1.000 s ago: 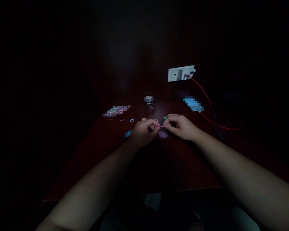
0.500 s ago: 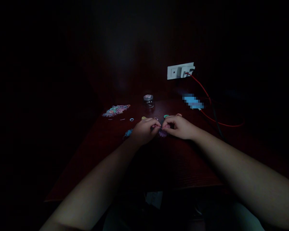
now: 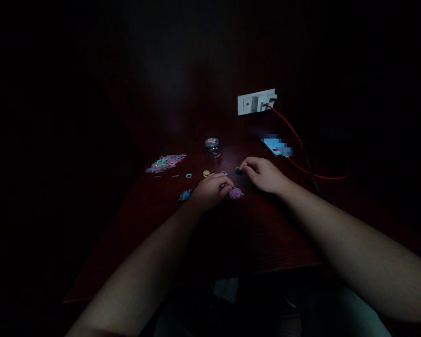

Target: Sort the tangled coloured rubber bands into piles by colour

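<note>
Small elastic hair ties lie about the dark red-brown table. My left hand (image 3: 214, 191) is closed in a pinch at the upper left edge of a purple bunch of hair ties (image 3: 236, 193); what its fingertips hold is too small to make out. Farther right, my right hand (image 3: 261, 174) has thumb and forefinger together at a green hair tie (image 3: 237, 170), touching or just over it. A yellow hair tie (image 3: 206, 173) and a pink hair tie (image 3: 224, 173) rest beyond my left hand. To its left are a blue bunch (image 3: 185, 195) and a single blue hair tie (image 3: 188, 176).
A mixed pile of pastel hair ties (image 3: 166, 163) sits at the back left. Behind my hands stands a clear lidded jar (image 3: 212, 146). A phone (image 3: 276, 146) lies back right, its red cable (image 3: 291, 124) running to a wall socket (image 3: 247, 104). The surroundings are very dark.
My hands were together over the purple bunch with a thin strand between their fingertips. My right hand has moved away, up to the green hair tie; my left stays by the bunch.
</note>
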Motion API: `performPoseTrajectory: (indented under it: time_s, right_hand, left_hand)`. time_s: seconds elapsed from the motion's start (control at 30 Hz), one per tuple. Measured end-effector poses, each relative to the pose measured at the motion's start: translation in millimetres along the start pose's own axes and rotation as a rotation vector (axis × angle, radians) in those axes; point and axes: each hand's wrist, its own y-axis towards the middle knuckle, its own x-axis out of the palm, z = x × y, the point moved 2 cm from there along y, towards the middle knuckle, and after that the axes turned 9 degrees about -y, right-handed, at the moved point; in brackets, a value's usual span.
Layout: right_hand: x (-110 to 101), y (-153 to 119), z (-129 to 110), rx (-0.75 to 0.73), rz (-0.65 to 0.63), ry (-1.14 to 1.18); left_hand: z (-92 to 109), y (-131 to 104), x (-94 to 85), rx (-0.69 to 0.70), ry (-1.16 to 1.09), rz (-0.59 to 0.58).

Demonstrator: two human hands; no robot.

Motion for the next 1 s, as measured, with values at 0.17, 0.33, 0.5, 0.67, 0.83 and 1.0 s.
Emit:
performPoseTrajectory:
  time_s: [0.17, 0.33, 0.5, 0.67, 0.83, 1.0]
  right_hand:
    - [-2.5, -0.1, -0.3, 0.025, 0.041, 0.014]
    - [-5.7, 0.0, -1.3, 0.053, 0.059, 0.028]
    - [-6.3, 1.0, 2.1, 0.054, 0.107, 0.012]
    - [-8.8, 2.3, 5.8, 0.126, 0.107, 0.041]
    - [-11.6, 5.3, 12.8, 0.207, 0.144, 0.042]
    - [-16.9, 8.1, 23.4, 0.281, 0.251, 0.047]
  left_hand:
    - [3.0, -4.0, -4.5, 0.036, -0.010, 0.065]
    - [5.6, -5.8, -5.5, 0.093, 0.028, 0.120]
    - [8.6, -6.0, -8.0, 0.101, 0.033, 0.188]
    - [10.6, -5.7, -11.1, 0.081, 0.050, 0.227]
    - [10.7, -3.2, -9.2, 0.063, 0.088, 0.216]
    - [12.1, -3.7, -7.1, 0.076, 0.120, 0.128]
